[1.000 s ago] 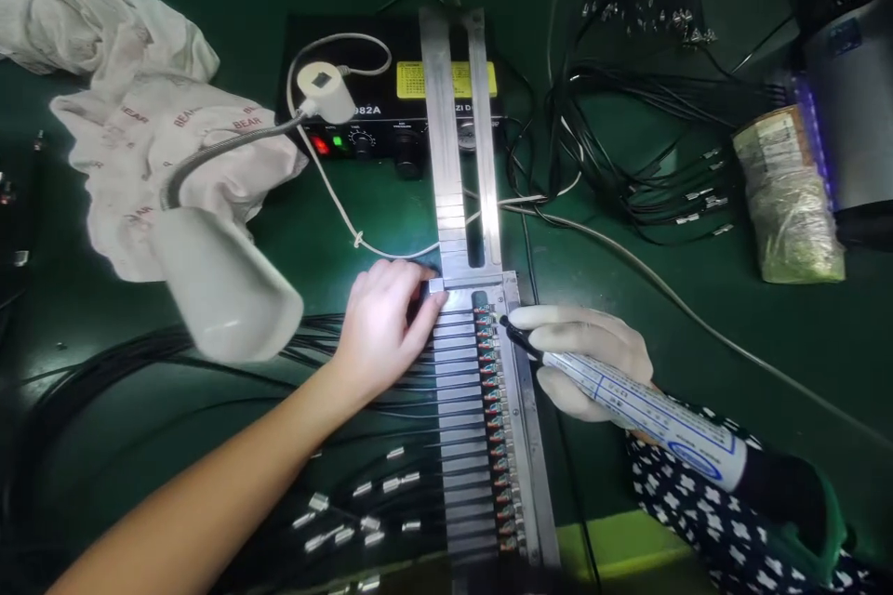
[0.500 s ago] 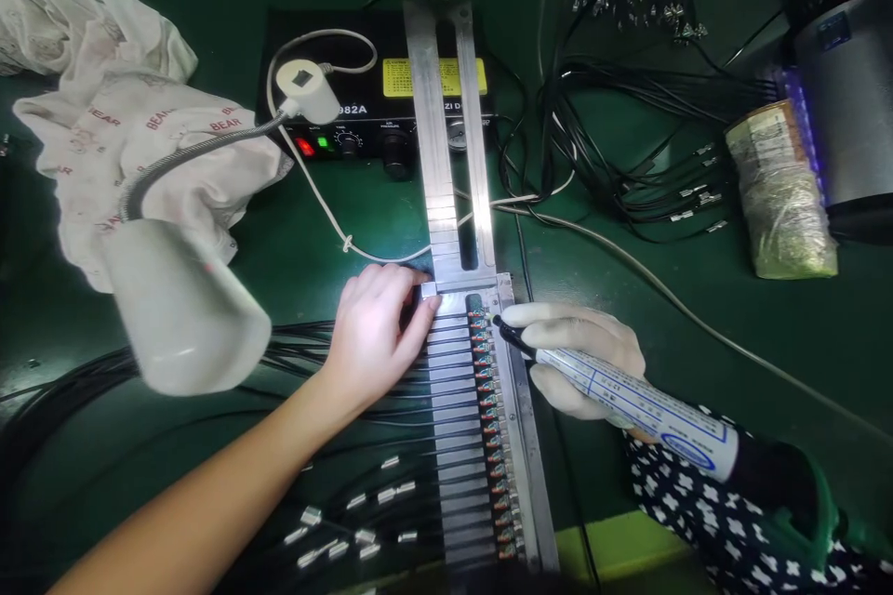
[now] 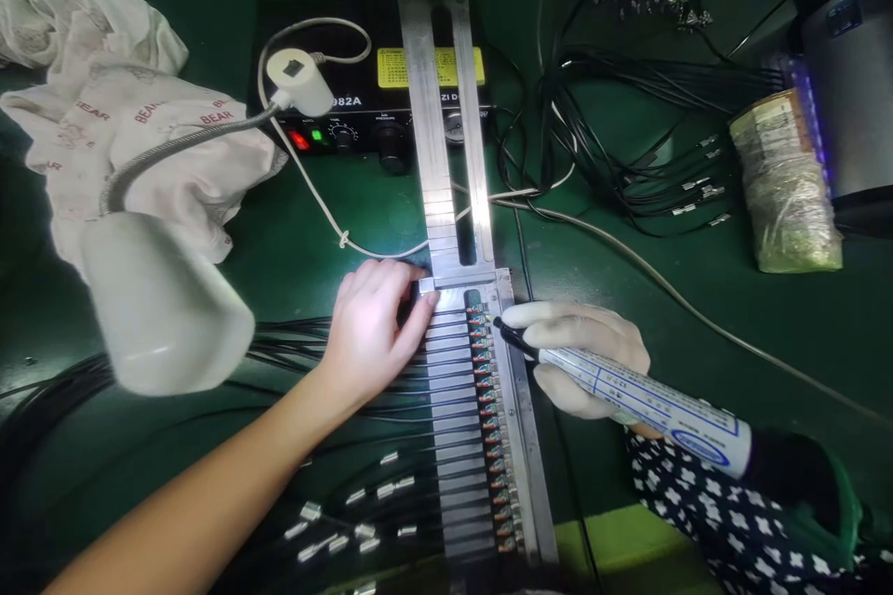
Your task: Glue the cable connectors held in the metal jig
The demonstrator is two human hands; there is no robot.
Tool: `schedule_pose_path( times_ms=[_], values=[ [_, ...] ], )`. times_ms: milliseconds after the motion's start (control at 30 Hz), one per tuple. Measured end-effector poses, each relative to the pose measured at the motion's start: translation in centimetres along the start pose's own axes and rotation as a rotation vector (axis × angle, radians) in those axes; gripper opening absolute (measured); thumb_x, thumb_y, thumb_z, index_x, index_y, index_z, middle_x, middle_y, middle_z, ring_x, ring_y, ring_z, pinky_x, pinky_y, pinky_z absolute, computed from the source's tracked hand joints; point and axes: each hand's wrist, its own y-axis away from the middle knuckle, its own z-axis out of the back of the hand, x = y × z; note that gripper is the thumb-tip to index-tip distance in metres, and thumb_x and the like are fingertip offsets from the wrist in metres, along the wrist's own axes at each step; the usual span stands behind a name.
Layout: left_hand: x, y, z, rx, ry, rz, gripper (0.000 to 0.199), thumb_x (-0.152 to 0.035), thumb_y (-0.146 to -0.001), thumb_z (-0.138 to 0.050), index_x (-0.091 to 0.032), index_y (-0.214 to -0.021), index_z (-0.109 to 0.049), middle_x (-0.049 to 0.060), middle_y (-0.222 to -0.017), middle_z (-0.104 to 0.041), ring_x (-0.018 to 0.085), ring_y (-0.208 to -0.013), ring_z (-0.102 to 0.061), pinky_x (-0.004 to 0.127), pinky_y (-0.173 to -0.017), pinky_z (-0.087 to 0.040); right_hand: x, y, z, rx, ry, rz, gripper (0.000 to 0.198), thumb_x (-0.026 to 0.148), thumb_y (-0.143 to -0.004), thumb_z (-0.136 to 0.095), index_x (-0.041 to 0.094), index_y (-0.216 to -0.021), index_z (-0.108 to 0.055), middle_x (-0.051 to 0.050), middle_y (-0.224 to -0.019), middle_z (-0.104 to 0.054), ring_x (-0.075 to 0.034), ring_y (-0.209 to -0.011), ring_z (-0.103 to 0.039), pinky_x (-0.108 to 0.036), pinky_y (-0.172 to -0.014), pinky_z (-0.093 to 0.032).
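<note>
My left hand (image 3: 380,321), bare, pinches the small metal tab at the left edge of a slotted metal fixture (image 3: 457,446) between thumb and fingers. Black cables (image 3: 293,339) run under that hand to the fixture, where several small connectors with coloured wires (image 3: 484,370) sit in a row. A white glove covers my right hand (image 3: 590,358), which is closed around a glue syringe (image 3: 642,400) with a printed white label and a black nozzle. The nozzle tip is beside the connectors near the far end of the row; whether it touches one, I cannot tell.
Behind the fixture stands a black dispenser controller (image 3: 335,79), partly covered by a metal bar (image 3: 427,112). A white lamp (image 3: 167,302) and crumpled cloth (image 3: 139,121) are on the left. A wrapped roll (image 3: 788,191) and loose cables (image 3: 628,177) lie to the right.
The syringe tip has shifted slightly toward me along the connector row. My left hand keeps its place on the fixture. The whole view has moved a little.
</note>
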Motion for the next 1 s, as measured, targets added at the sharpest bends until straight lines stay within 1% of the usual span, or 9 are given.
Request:
schedule_pose_path(
  times_ms=[233,400,567,767,933,1000],
  values=[
    [-0.1,0.0,0.0,-0.003,-0.001,0.010,0.019,-0.038,-0.096,-0.049,-0.020,-0.097,-0.056,0.002,-0.081,-0.058,0.020,-0.082,-0.053,0.034,-0.075,-0.038,0.1,-0.2,0.1,0.009,0.008,0.002,0.033,0.013,-0.079,-0.067,0.024,-0.110,-0.067,-0.005,-0.109,-0.076,-0.020,-0.086,-0.076,-0.031,-0.070,-0.068],
    [-0.1,-0.1,0.0,0.001,0.001,0.011,0.020,-0.038,-0.096,-0.049,-0.020,-0.097,-0.057,0.002,-0.081,-0.058,0.020,-0.082,-0.053,0.035,-0.074,-0.038,0.1,-0.2,0.0,-0.007,0.005,-0.027,0.033,0.011,-0.078,-0.068,0.022,-0.109,-0.068,-0.006,-0.109,-0.075,-0.020,-0.086,-0.076,-0.031,-0.071,-0.068],
    [-0.1,-0.1,0.1,0.009,0.002,0.022,0.020,-0.038,-0.096,-0.048,-0.020,-0.096,-0.057,0.002,-0.080,-0.057,0.020,-0.081,-0.053,0.035,-0.074,-0.038,0.0,-0.3,-0.2,-0.016,-0.002,-0.028,0.036,0.010,-0.078,-0.069,0.023,-0.111,-0.068,-0.004,-0.111,-0.075,-0.020,-0.085,-0.076,-0.031,-0.071,-0.068],
    [-0.1,-0.1,0.1,0.009,0.000,0.015,0.020,-0.038,-0.096,-0.049,-0.020,-0.096,-0.057,0.002,-0.079,-0.056,0.020,-0.080,-0.052,0.035,-0.074,-0.038,0.0,-0.3,-0.1,-0.011,0.027,-0.022,0.036,0.009,-0.079,-0.069,0.022,-0.112,-0.068,-0.007,-0.111,-0.075,-0.022,-0.088,-0.076,-0.033,-0.073,-0.068],
    [-0.1,-0.1,0.1,0.008,-0.005,0.020,0.020,-0.038,-0.096,-0.048,-0.020,-0.096,-0.057,0.002,-0.078,-0.055,0.020,-0.079,-0.051,0.034,-0.073,-0.038,0.3,0.4,0.1,-0.041,-0.023,0.023,0.038,0.013,-0.082,-0.067,0.024,-0.118,-0.066,-0.006,-0.116,-0.074,-0.021,-0.088,-0.076,-0.032,-0.067,-0.068],
    [0.0,-0.1,0.0,0.011,-0.005,0.021,0.020,-0.039,-0.096,-0.049,-0.020,-0.096,-0.056,0.002,-0.078,-0.056,0.020,-0.080,-0.052,0.034,-0.074,-0.038,0.4,0.7,0.1,-0.046,-0.017,0.027,0.036,0.015,-0.081,-0.068,0.024,-0.116,-0.066,-0.006,-0.114,-0.074,-0.021,-0.087,-0.076,-0.032,-0.066,-0.068]
  ],
)
